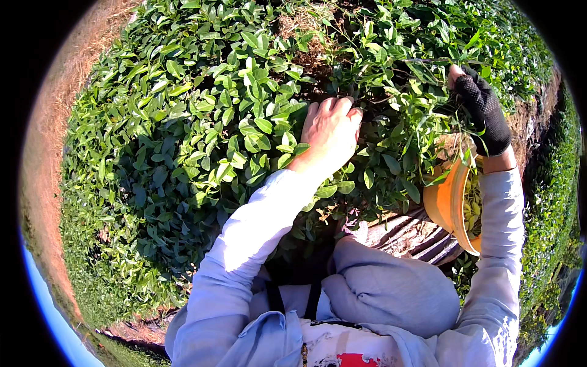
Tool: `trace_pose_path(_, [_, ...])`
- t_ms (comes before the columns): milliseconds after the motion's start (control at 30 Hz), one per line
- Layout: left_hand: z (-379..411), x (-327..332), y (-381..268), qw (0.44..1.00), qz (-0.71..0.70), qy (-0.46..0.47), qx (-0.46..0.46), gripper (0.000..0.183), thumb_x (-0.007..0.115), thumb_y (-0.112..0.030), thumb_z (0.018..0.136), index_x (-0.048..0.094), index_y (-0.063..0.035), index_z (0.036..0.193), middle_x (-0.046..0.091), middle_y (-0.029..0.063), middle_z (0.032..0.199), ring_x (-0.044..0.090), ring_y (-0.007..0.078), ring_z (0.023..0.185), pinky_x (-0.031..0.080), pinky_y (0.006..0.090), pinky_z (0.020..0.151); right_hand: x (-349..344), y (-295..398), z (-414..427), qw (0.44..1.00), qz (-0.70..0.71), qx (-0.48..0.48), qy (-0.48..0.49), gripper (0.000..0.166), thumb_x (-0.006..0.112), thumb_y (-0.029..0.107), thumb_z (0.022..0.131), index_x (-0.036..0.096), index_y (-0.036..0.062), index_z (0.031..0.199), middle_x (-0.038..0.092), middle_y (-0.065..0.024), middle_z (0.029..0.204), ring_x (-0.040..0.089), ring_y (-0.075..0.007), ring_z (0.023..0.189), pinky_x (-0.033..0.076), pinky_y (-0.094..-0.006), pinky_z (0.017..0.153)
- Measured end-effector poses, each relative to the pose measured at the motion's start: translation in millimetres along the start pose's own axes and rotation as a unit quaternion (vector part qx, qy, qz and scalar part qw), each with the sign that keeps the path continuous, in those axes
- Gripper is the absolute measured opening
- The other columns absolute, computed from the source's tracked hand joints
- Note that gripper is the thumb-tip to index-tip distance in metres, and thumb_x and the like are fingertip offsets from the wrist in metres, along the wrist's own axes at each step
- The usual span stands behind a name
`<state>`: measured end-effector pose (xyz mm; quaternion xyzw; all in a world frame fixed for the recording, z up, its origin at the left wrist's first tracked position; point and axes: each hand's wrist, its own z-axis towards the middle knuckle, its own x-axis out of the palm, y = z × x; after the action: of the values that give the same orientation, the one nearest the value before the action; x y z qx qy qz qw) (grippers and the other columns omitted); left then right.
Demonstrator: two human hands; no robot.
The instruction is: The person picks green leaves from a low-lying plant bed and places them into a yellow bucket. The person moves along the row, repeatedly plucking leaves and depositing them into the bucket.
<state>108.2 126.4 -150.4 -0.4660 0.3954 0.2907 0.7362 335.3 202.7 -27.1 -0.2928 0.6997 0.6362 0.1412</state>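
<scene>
My bare left hand (332, 133) reaches into a gap in a dense leafy green shrub (263, 124). Its fingers bend downward and the tips are hidden among stems and shade, so any hold there cannot be made out. My right hand (481, 110) wears a black dotted fingerless glove and is closed around thin green weed stems (451, 110). Long narrow leaves dangle from that fist over an orange-yellow plastic bucket (442, 197). Inside the bucket lie loose yellow-green leaves (471, 206), partly covered by my right forearm.
Dry straw and bare twigs (316, 50) show in the shrub's gap. Dark creased ground sheeting (412, 234) lies beside my bent knee (390, 289). A strip of dry grass (50, 151) runs along the left, and another shrub row (550, 206) stands at right.
</scene>
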Motion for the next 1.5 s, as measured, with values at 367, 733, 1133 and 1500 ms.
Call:
trace_pose_path(367, [24.2, 20.4, 58.7, 0.961, 0.199, 0.172, -0.082, 0.038, 0.043, -0.030, 0.084, 0.050, -0.0138, 0.117, 0.042, 0.0098, 0.128, 0.027, 0.0302, 0.126, 0.013, 0.0642, 0.099, 44.3, -13.0, 35.6, 0.994, 0.067, -0.073, -0.039, 0.027, 0.058, 0.026, 0.086, 0.058, 0.0024, 0.100, 0.057, 0.0010, 0.071, 0.049, -0.0051, 0.058, 0.040, -0.0202, 0.052])
trace_pose_path(733, [19.6, -4.5, 34.6, 0.967, 0.121, 0.174, -0.142, 0.034, 0.064, -0.017, 0.073, 0.057, -0.0113, 0.106, 0.044, 0.0121, 0.117, 0.028, 0.0316, 0.127, 0.023, 0.0618, 0.096, 115.5, -39.5, 100.7, 0.949, -0.280, -0.077, 0.121, 0.027, 0.053, 0.029, 0.080, 0.061, 0.0070, 0.093, 0.063, -0.0156, 0.081, 0.061, -0.0291, 0.075, 0.047, -0.0378, 0.070])
trace_pose_path(1133, [8.5, 10.2, 25.3, 0.968, 0.183, 0.135, -0.104, 0.038, 0.049, -0.022, 0.082, 0.054, -0.0141, 0.119, 0.042, 0.0103, 0.130, 0.028, 0.0306, 0.126, 0.017, 0.0592, 0.101, 193.0, -36.5, 162.0, 0.864, -0.321, -0.150, 0.358, 0.046, 0.055, 0.044, 0.076, 0.060, 0.0044, 0.098, 0.063, -0.0154, 0.095, 0.060, -0.0309, 0.088, 0.046, -0.0378, 0.078])
trace_pose_path(1500, [-5.7, 23.8, 48.0, 0.959, 0.279, -0.019, 0.038, 0.042, 0.063, -0.030, 0.069, 0.057, -0.0041, 0.101, 0.054, 0.0130, 0.099, 0.049, 0.0354, 0.101, 0.042, 0.0431, 0.068, 88.6, 113.6, 170.3, 0.970, 0.145, -0.193, 0.037, 0.022, 0.046, 0.020, 0.088, 0.054, 0.0032, 0.077, 0.054, -0.0045, 0.062, 0.051, -0.0131, 0.051, 0.042, -0.0252, 0.047])
